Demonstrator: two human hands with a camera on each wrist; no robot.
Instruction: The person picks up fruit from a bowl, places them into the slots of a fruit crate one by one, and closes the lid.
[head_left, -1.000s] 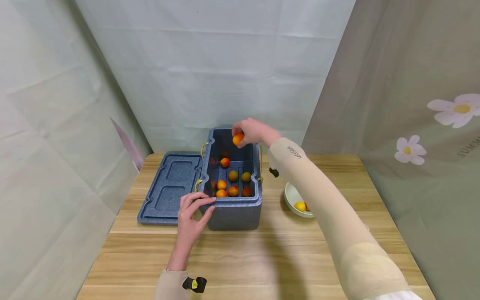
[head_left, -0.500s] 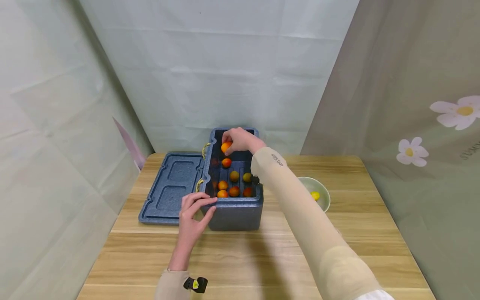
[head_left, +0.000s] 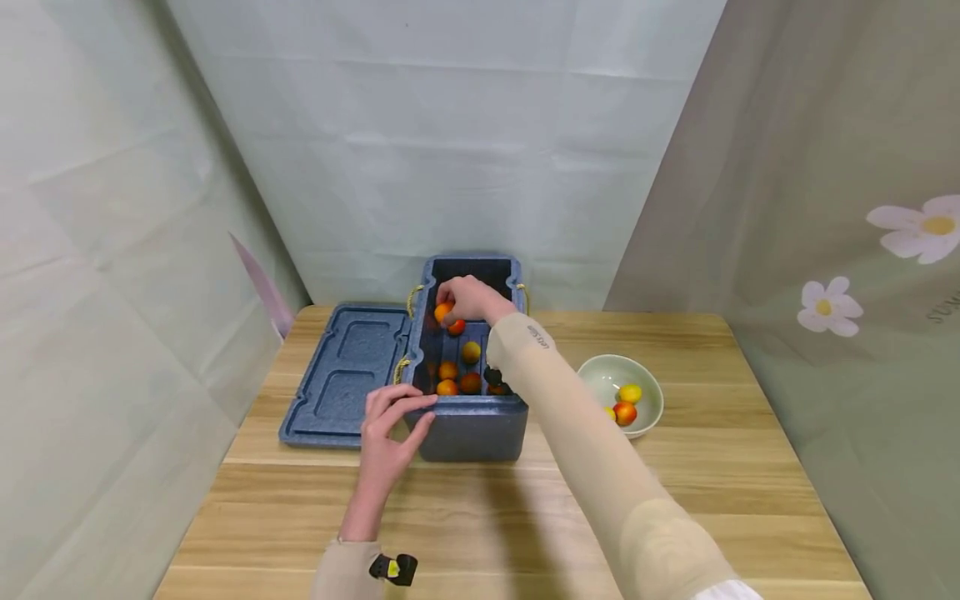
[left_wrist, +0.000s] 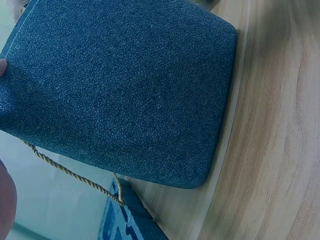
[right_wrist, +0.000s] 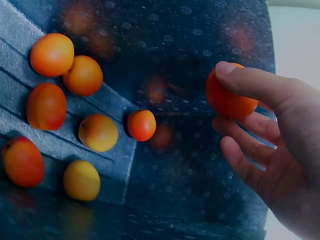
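Since a second ago, the right hand (head_left: 474,298) has swung left and lower over the box (head_left: 472,433), carrying its fruit (head_left: 443,312) along, and the sleeve has slid off the bowl (head_left: 600,379). I see that fruit gripped between thumb and fingers, inside the opening, near the left wall (I can't tell whether it touches). From the right wrist camera I make out the last two fingers extended loosely, clear of it.

On the box floor I count seven loose fruits (right_wrist: 98,132), orange, red and yellowish; two of them look to touch, and the farthest sits just beneath the hand in my head view.

The left hand (head_left: 386,437) has stayed put: its fingers are stretched out, resting on the near left corner of the rim, gripping nothing that I can see.

The lid (head_left: 348,375) lies flat on the desk (head_left: 712,483) to the left of the box. To the right stands the pale bowl, with a red fruit (head_left: 625,412) and two yellow ones, one partly behind the sleeve.
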